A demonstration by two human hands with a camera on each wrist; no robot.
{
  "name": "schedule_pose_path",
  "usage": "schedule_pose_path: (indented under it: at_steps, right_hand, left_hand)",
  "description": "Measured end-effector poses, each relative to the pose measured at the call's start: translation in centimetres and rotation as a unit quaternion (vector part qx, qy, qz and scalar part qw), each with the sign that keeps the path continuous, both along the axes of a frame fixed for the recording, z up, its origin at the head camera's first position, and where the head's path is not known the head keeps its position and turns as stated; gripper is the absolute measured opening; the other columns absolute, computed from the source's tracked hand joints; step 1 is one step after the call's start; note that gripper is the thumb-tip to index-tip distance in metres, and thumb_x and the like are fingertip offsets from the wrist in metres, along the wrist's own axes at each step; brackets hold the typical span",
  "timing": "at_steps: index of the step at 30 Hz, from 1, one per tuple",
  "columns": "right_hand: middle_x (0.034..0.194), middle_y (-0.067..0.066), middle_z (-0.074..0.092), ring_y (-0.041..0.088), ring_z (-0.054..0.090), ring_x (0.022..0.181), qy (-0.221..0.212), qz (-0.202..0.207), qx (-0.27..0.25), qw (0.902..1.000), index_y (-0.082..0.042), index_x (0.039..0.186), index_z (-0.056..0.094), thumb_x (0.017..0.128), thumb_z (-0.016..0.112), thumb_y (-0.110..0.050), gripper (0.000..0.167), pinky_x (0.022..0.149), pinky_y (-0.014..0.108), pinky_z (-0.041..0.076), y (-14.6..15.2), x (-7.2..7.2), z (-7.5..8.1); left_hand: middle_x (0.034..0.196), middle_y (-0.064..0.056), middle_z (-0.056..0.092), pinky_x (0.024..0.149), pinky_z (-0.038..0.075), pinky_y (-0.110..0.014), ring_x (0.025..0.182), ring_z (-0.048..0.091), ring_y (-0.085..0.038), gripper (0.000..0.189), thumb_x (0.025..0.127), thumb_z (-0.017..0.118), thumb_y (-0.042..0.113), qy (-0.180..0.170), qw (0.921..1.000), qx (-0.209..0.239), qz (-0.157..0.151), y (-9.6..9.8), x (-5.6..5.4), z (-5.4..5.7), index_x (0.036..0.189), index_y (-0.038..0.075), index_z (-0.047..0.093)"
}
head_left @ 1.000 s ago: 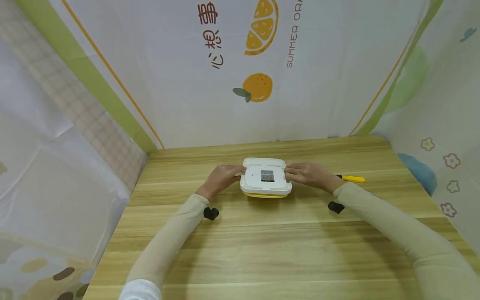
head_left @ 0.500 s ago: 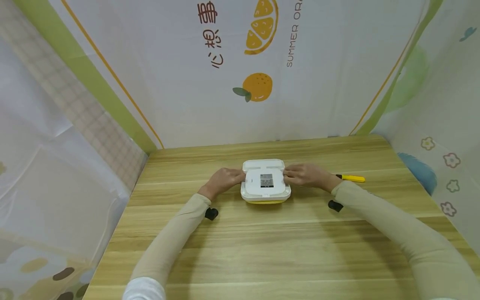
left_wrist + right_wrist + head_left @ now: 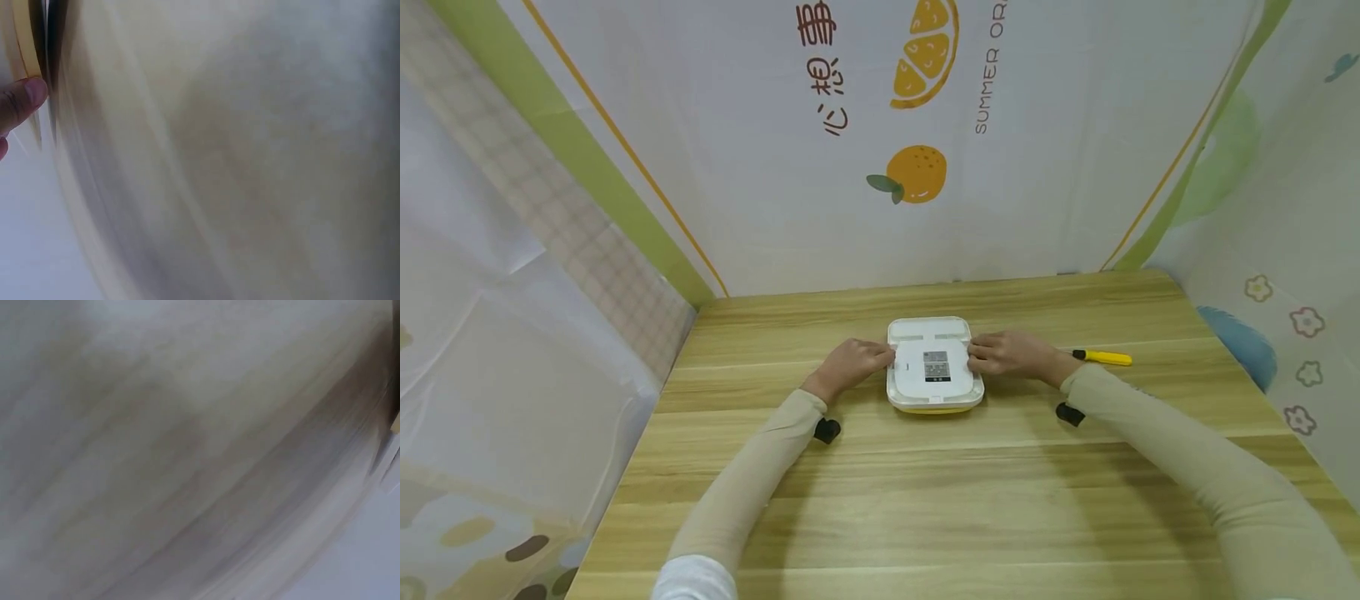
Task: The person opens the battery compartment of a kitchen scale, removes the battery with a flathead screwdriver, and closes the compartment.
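Observation:
In the head view, a white rounded case [image 3: 935, 365] with a grey printed label and a yellow lower part is held between both hands over the wooden table. Its far end has a narrow white section set off by a seam. My left hand [image 3: 854, 365] grips its left edge, and my right hand [image 3: 1009, 354] grips its right edge. The left wrist view catches the thumb [image 3: 31, 94] pressing on the yellow rim [image 3: 25, 37]. Only a sliver of the case [image 3: 394, 456] shows at the right border of the right wrist view; the fingers are outside it.
A tool with a yellow handle [image 3: 1107, 357] lies on the table [image 3: 925, 500] beyond the right forearm. A small black piece [image 3: 827, 431] sits by the left wrist, and another black piece [image 3: 1071, 414] by the right. A printed white curtain [image 3: 775, 208] hangs behind the table.
The case has tipped flatter and its near edge has come slightly towards me, with less of the yellow part showing. Both hands have kept their hold on its sides.

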State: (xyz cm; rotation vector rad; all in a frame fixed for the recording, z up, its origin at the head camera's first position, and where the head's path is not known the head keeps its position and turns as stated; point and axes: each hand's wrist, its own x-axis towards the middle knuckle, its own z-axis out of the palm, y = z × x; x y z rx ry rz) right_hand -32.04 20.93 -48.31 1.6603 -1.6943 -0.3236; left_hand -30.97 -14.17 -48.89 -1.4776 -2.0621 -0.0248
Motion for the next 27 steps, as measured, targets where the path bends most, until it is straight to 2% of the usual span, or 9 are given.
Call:
schedule_pose_path:
  at_steps: [4, 7, 10, 14, 18, 20, 22, 25, 27]
  right_hand:
    - [0.093, 0.009, 0.073, 0.021, 0.073, 0.088, -0.01, -0.005, 0.006, 0.9999, -0.005, 0.092, 0.06, 0.094, 0.059, 0.001, 0.007, 0.073, 0.031, 0.063, 0.1, 0.2, 0.0]
    - [0.093, 0.009, 0.073, 0.022, 0.073, 0.087, -0.015, -0.002, 0.005, 0.9999, -0.005, 0.091, 0.062, 0.085, 0.067, 0.0, 0.009, 0.072, 0.031, 0.064, 0.2, 0.3, -0.1]
    - [0.092, 0.009, 0.072, 0.022, 0.073, 0.086, -0.012, -0.002, 0.008, 0.9999, -0.005, 0.09, 0.062, 0.094, 0.06, 0.002, 0.008, 0.072, 0.032, 0.064, 0.2, 0.3, -0.3]
    - [0.089, 0.008, 0.07, 0.022, 0.072, 0.086, -0.007, -0.011, 0.019, 0.9997, -0.005, 0.089, 0.059, 0.11, 0.031, 0.002, 0.036, 0.073, 0.032, 0.063, 0.0, 0.3, -0.2]
    - [0.092, 0.009, 0.072, 0.022, 0.073, 0.089, -0.017, -0.028, 0.044, 0.9985, -0.004, 0.09, 0.059, 0.107, 0.04, 0.003, 0.027, 0.072, 0.032, 0.064, 0.0, 0.6, 0.2]
    - [0.098, 0.011, 0.074, 0.023, 0.074, 0.09, -0.025, -0.044, 0.057, 0.9971, -0.003, 0.094, 0.063, 0.099, 0.057, 0.002, 0.009, 0.072, 0.033, 0.064, 0.1, 0.9, 0.6]
    - [0.104, 0.013, 0.076, 0.024, 0.075, 0.092, -0.041, -0.066, 0.06, 0.9952, -0.002, 0.101, 0.066, 0.088, 0.071, 0.002, 0.015, 0.075, 0.034, 0.064, 0.4, 1.4, 1.0]
    - [0.107, 0.015, 0.077, 0.026, 0.075, 0.092, -0.102, -0.115, 0.015, 0.9881, 0.0, 0.109, 0.072, 0.08, 0.081, 0.001, 0.03, 0.075, 0.037, 0.064, 0.9, 2.4, 1.7]
    - [0.105, 0.014, 0.077, 0.026, 0.075, 0.087, -0.183, -0.162, -0.053, 0.9683, 0.0, 0.11, 0.074, 0.081, 0.082, 0.0, 0.029, 0.071, 0.038, 0.064, 1.2, 3.5, 2.0]
  left_hand:
    - [0.088, -0.001, 0.077, 0.056, 0.057, -0.023, 0.068, 0.068, -0.011, 0.016, 0.09, 0.07, 0.002, 0.002, 1.0, -0.008, -0.005, 0.1, 0.2, -0.1, 0.088, 0.008, 0.055]
    - [0.087, 0.0, 0.075, 0.055, 0.056, -0.022, 0.065, 0.066, -0.01, 0.015, 0.09, 0.07, 0.002, 0.008, 0.9998, -0.012, -0.012, 0.2, 0.3, -0.3, 0.089, 0.007, 0.056]
    - [0.088, 0.0, 0.075, 0.055, 0.057, -0.023, 0.067, 0.068, -0.011, 0.011, 0.09, 0.068, 0.002, 0.016, 0.9997, -0.013, -0.014, 0.2, 0.3, -0.4, 0.09, 0.007, 0.057]
    - [0.091, -0.002, 0.076, 0.056, 0.059, -0.025, 0.07, 0.071, -0.014, 0.008, 0.092, 0.066, 0.002, 0.018, 0.9995, -0.024, 0.0, 0.3, 0.5, -0.4, 0.091, 0.007, 0.06]
    - [0.098, -0.004, 0.078, 0.064, 0.062, -0.028, 0.075, 0.073, -0.016, 0.005, 0.097, 0.067, 0.004, -0.089, 0.994, -0.045, 0.045, 0.4, 1.0, 0.6, 0.093, 0.008, 0.065]
    - [0.102, -0.004, 0.078, 0.072, 0.063, -0.032, 0.079, 0.072, -0.017, 0.005, 0.097, 0.066, 0.007, -0.184, 0.9788, -0.037, 0.081, 0.5, 1.2, 1.4, 0.098, 0.008, 0.07]
    - [0.104, -0.005, 0.078, 0.078, 0.062, -0.034, 0.082, 0.071, -0.019, 0.013, 0.096, 0.064, 0.011, -0.273, 0.9539, -0.007, 0.124, 0.4, 1.3, 2.2, 0.103, 0.009, 0.074]
    - [0.11, -0.009, 0.077, 0.087, 0.061, -0.039, 0.095, 0.072, -0.024, 0.024, 0.097, 0.061, 0.017, -0.365, 0.9107, 0.068, 0.181, 0.5, 0.9, 3.1, 0.113, 0.006, 0.076]
    - [0.116, -0.011, 0.075, 0.092, 0.06, -0.041, 0.105, 0.071, -0.029, 0.028, 0.101, 0.058, 0.02, -0.416, 0.8743, 0.136, 0.209, 0.6, 0.4, 3.3, 0.119, 0.006, 0.073]
